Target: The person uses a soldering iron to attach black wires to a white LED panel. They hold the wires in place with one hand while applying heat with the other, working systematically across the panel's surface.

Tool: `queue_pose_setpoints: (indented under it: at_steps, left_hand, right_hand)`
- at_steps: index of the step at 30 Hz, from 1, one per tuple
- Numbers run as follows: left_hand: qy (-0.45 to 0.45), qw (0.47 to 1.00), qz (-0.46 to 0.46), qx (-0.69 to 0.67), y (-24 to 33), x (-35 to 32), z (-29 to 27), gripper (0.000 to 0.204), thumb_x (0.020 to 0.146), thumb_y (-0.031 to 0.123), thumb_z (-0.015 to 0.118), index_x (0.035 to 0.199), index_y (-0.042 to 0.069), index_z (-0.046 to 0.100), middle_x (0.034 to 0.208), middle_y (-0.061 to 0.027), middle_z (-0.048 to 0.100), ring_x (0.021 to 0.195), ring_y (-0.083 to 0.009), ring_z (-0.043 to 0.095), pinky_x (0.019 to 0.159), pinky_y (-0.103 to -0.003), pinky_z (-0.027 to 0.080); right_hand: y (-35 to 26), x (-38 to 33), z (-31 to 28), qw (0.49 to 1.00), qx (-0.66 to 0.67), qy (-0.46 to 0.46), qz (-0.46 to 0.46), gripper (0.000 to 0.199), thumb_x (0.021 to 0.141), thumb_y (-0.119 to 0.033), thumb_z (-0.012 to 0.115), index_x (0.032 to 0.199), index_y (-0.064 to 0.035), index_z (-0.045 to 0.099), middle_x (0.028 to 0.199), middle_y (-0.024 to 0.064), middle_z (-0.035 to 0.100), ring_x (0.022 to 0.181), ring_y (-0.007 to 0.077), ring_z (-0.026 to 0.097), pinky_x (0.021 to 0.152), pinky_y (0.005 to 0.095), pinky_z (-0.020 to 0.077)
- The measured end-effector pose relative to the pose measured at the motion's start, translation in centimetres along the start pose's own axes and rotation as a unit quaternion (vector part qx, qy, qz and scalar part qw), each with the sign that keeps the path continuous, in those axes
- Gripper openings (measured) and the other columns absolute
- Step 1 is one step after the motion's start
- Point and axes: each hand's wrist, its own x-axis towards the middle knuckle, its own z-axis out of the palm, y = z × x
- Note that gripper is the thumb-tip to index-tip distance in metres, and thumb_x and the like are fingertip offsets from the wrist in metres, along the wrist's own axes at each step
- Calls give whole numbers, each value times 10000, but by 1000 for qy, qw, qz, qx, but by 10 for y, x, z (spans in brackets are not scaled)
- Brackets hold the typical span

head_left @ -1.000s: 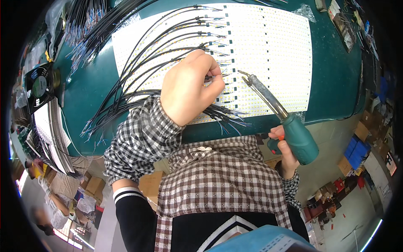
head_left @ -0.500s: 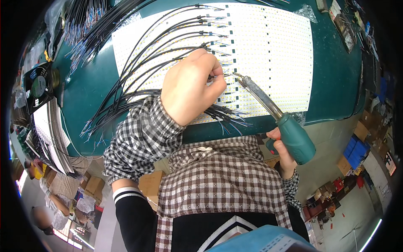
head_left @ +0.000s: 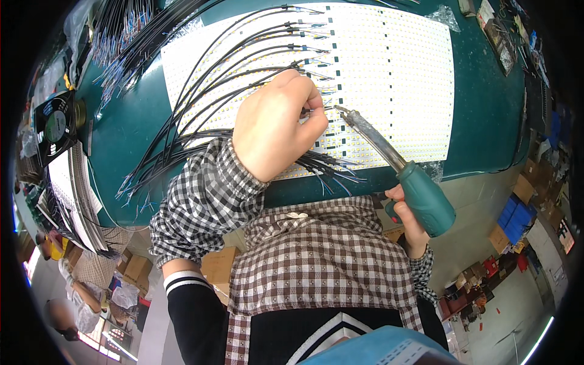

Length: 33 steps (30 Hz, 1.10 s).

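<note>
My left hand [head_left: 278, 125] pinches a thin black cable end over the white LED board [head_left: 420, 79]; its fingers hide most of the grip. My right hand [head_left: 409, 222] is closed round the green handle of a soldering gun [head_left: 429, 204]. The gun's metal tip points up and left, close to my left fingertips, at the dark solder pads running down the board. Several black cables [head_left: 210, 55] arc across the board's left half, their thin stripped wires lying by those pads. Below my left hand, more loose cable ends [head_left: 331, 167] spread over the board's near edge.
The board lies on a green table [head_left: 486, 121]. A black fan [head_left: 56, 123] stands at the left, above stacked white strips [head_left: 76, 194]. A bundle of cables [head_left: 125, 36] lies at the far left. Clear plastic [head_left: 446, 18] is at the back right. Another person [head_left: 79, 298] is at lower left.
The soldering gun has shifted slightly up and left, its tip nearer my left fingertips. My left hand has barely moved and keeps its pinch.
</note>
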Motion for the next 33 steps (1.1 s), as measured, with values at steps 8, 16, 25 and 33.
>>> queue_pose_setpoints:
  at_steps: [8,16,25,33]
  left_hand:
    - [-5,1000,-6,6,1,0,-1,75,804,78,714,835,48,652,816,-77,635,694,-222,637,634,-318,519]
    - [-4,1000,-1,6,0,0,-1,73,802,80,710,832,50,651,813,-76,632,692,-224,631,631,-324,516]
    - [2,996,87,-19,6,-3,-7,80,862,68,719,906,29,666,841,-77,618,679,-193,615,612,-299,496]
    - [-45,999,8,-17,0,12,-5,81,808,62,716,853,20,664,834,-88,636,721,-220,646,651,-316,520]
  right_hand:
    - [-8,-1,1,1000,-9,-12,20,232,927,-112,722,1071,57,655,1017,146,650,979,270,655,901,433,568]
    - [-8,0,2,1000,9,-2,-5,261,935,-148,718,1080,52,637,1005,141,637,960,271,652,893,434,568]
    - [-24,6,10,999,17,43,7,419,943,-253,713,1188,79,636,1125,234,679,930,281,699,815,404,603]
    - [-21,2,8,999,5,47,20,470,944,-282,708,1229,83,627,1171,262,674,930,274,710,823,406,609]
